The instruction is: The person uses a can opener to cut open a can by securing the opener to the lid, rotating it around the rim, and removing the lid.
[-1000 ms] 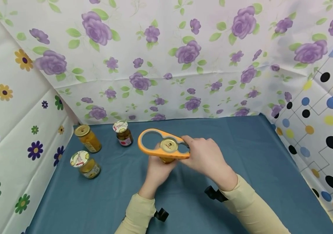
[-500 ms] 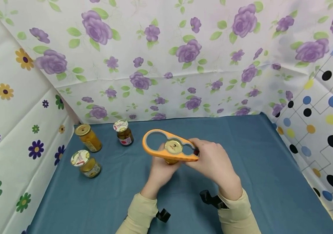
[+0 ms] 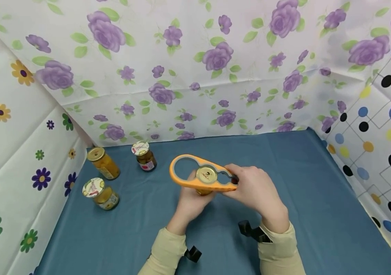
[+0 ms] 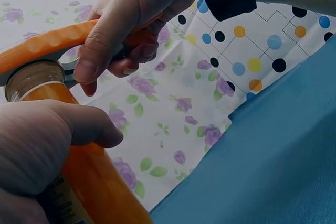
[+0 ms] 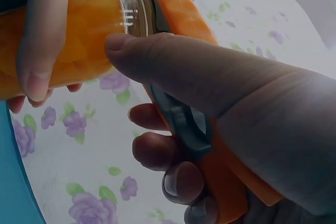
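My left hand (image 3: 190,202) grips a glass jar (image 4: 105,182) of orange contents round its body. Over the jar's gold lid (image 3: 206,175) sits an orange jar opener (image 3: 188,183) with grey-lined holes; the lid lies in its middle hole. My right hand (image 3: 255,189) holds the opener's narrow end, fingers curled round it. In the right wrist view the thumb (image 5: 157,59) of that hand reaches across the opener to the jar's glass neck (image 5: 134,17). Most of the jar is hidden from the head view.
At the left of the blue-covered table (image 3: 140,233) stand a tall gold-lidded jar (image 3: 105,164), a jar with a patterned white lid (image 3: 102,194) and a darker jar (image 3: 145,157). Flowered and dotted cloth walls (image 3: 195,99) enclose the back and sides.
Both hands, with the jar and the opener, have moved slightly right. The right forearm has swung inward and stands steeper. The opener stays on the lid.
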`<state>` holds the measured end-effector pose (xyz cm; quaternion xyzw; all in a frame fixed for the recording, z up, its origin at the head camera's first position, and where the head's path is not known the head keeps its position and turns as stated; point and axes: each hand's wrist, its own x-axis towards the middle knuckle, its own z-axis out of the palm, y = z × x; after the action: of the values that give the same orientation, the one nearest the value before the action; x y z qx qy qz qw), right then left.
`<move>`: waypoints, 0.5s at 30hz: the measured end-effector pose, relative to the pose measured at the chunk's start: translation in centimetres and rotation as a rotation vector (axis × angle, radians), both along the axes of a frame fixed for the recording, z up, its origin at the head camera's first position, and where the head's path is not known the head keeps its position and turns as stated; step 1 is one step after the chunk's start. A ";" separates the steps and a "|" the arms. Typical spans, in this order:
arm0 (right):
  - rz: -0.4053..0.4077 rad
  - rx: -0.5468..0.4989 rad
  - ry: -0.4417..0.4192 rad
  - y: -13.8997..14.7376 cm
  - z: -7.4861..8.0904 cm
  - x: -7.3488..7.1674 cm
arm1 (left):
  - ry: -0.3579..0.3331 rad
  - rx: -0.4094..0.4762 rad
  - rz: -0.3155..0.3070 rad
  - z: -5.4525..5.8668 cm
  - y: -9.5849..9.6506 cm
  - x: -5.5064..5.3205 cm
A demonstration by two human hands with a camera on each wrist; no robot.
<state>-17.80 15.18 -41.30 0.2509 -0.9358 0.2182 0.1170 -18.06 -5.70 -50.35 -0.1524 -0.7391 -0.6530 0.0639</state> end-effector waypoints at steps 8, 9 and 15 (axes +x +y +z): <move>0.021 -0.009 0.006 1.0 0.3 -0.1 | -0.057 0.011 -0.103 2.6 0.3 1.1; 0.025 -0.011 0.010 1.1 0.3 -0.1 | -0.056 0.011 -0.119 3.0 0.3 1.2; 0.051 -0.018 0.013 1.6 0.2 -0.1 | -0.034 -0.021 -0.186 3.6 0.0 1.6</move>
<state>-17.86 16.76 -41.06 0.2751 -0.9263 0.2278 0.1197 -16.49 -5.72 -46.76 -0.2101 -0.7297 -0.6506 -0.0113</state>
